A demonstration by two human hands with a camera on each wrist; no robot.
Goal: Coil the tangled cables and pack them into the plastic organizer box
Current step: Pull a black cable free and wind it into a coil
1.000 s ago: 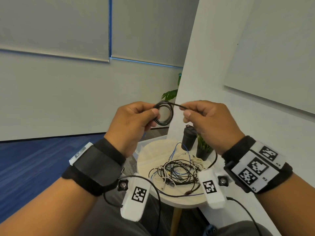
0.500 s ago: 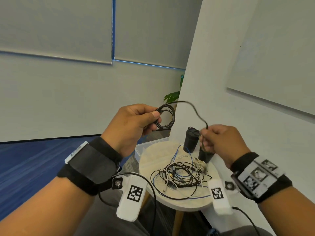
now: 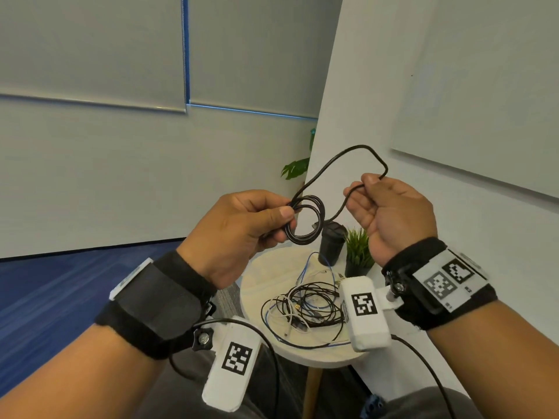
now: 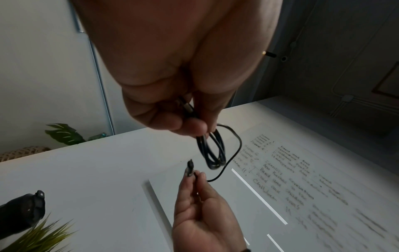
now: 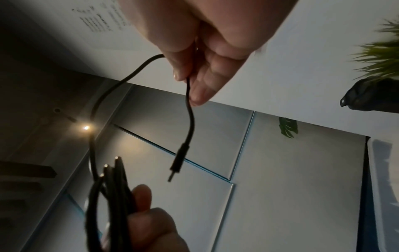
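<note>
Pinched between thumb and fingers, the left hand keeps the black cable coil from springing open. Right hand pinches the free end (plug dangling), likely ready for the last loop.

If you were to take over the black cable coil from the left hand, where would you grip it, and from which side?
Grip the black cable coil on its free lower-right arc, coming from the right and pinching across all the turns together. The left hand already pinches the left side, and the loose tail arcs off the top to the right hand, so that arc looks like the only unobstructed part.
</note>
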